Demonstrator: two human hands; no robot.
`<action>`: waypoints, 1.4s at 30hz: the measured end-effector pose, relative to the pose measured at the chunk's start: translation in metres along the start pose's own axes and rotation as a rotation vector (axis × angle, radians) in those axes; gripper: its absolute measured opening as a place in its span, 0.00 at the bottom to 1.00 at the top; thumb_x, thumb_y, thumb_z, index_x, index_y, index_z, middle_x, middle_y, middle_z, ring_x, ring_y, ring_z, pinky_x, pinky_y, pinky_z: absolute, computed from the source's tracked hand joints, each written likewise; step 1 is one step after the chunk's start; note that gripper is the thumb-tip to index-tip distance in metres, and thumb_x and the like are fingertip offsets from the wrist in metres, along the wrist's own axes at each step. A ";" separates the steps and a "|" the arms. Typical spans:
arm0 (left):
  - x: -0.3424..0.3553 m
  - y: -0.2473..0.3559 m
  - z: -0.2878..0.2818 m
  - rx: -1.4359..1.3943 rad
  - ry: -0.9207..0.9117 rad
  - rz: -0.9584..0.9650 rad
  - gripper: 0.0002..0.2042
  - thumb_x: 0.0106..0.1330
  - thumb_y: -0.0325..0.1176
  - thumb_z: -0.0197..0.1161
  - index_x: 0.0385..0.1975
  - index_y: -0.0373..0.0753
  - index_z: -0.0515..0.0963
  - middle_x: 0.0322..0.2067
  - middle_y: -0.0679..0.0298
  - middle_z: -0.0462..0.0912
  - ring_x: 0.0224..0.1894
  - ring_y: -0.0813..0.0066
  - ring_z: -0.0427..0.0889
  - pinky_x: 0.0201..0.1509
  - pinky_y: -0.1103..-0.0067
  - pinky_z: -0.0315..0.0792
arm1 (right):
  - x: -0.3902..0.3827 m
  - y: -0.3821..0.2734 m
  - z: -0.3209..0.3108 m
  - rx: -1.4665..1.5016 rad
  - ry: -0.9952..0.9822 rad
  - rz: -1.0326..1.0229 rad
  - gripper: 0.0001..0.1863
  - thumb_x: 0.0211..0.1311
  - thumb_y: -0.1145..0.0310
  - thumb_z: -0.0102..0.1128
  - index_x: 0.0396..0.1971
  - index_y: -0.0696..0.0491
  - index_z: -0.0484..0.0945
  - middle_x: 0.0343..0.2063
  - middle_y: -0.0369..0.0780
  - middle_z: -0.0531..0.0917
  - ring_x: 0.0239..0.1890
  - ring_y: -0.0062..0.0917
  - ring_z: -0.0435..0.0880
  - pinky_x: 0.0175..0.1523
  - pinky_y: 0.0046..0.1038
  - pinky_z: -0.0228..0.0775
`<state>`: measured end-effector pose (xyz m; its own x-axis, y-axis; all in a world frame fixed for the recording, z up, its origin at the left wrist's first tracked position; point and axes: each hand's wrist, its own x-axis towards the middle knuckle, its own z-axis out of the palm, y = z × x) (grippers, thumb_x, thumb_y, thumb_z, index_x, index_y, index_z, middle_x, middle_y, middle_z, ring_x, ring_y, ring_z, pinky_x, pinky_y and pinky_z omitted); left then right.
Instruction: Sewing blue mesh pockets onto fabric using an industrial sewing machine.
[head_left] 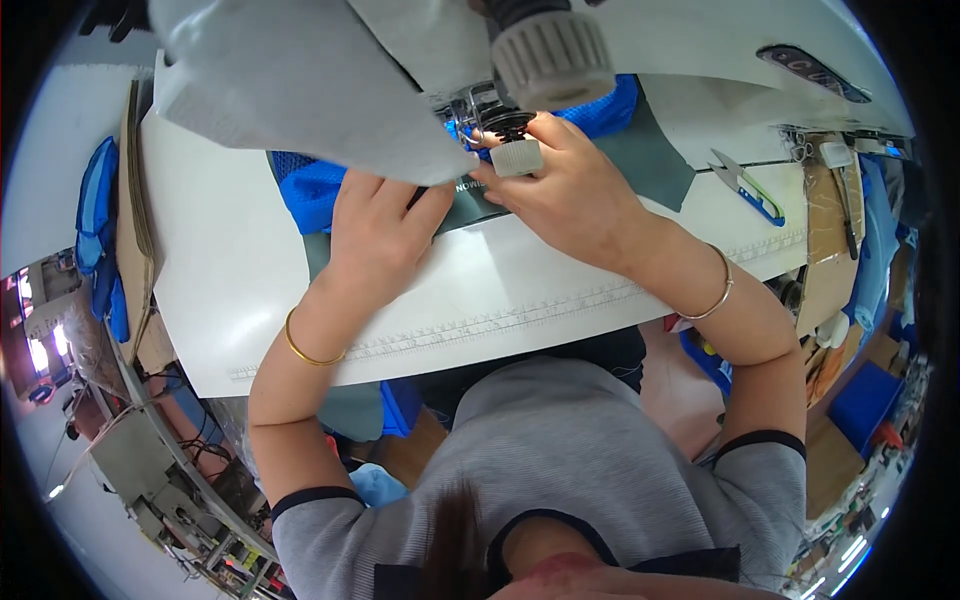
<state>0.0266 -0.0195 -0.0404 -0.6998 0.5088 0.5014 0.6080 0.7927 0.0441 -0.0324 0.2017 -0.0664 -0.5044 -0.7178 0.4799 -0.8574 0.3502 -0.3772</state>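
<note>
Blue mesh-like fabric [313,197] lies bunched on the white sewing table, together with a dark grey-green flat piece [660,150]. My left hand [385,235] bears down on the near left part of the blue fabric with bent fingers; the machine head hides some fingertips. A dark label-like patch with pale lettering [468,204] shows between my hands. Close by the needle area, my right hand [575,195] has its thumb and fingers closed at the fabric's edge. The sewing machine's head [290,80] and a ribbed grey knob [553,62] cover the stitching spot.
A ruler strip [500,323] runs along the front of the white table [230,290]. Thread snips [748,188] with a blue and green handle lie to the right. More blue fabric [97,235] hangs at the left. Cardboard [830,220] lies at the far right.
</note>
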 end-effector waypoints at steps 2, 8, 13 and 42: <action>-0.001 0.001 0.000 0.018 -0.001 -0.008 0.13 0.49 0.22 0.68 0.37 0.34 0.84 0.40 0.56 0.84 0.39 0.59 0.82 0.38 0.71 0.76 | 0.000 -0.001 0.000 -0.014 0.007 -0.012 0.12 0.56 0.71 0.66 0.41 0.54 0.87 0.52 0.37 0.80 0.59 0.30 0.76 0.59 0.31 0.73; -0.004 0.004 0.005 0.077 0.055 0.092 0.13 0.47 0.24 0.67 0.35 0.35 0.85 0.37 0.57 0.86 0.41 0.61 0.85 0.38 0.73 0.77 | 0.001 -0.002 -0.005 0.030 -0.009 -0.003 0.10 0.57 0.71 0.67 0.40 0.55 0.86 0.50 0.39 0.81 0.58 0.32 0.77 0.58 0.31 0.78; 0.000 0.006 0.004 0.001 0.045 0.034 0.11 0.47 0.23 0.68 0.33 0.34 0.85 0.35 0.58 0.86 0.36 0.62 0.86 0.34 0.74 0.79 | 0.001 -0.005 -0.005 0.018 -0.007 0.020 0.09 0.58 0.71 0.67 0.38 0.54 0.85 0.49 0.38 0.81 0.57 0.32 0.78 0.56 0.31 0.79; 0.002 -0.007 0.019 -0.045 0.150 -0.150 0.12 0.42 0.22 0.68 0.30 0.38 0.80 0.35 0.63 0.81 0.39 0.62 0.80 0.41 0.67 0.71 | 0.004 0.004 0.001 -0.105 -0.007 0.032 0.07 0.53 0.73 0.70 0.34 0.50 0.85 0.44 0.38 0.81 0.56 0.35 0.78 0.56 0.36 0.77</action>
<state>0.0139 -0.0171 -0.0557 -0.7220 0.3280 0.6092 0.5196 0.8384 0.1643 -0.0378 0.1996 -0.0666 -0.5310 -0.7095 0.4633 -0.8472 0.4339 -0.3066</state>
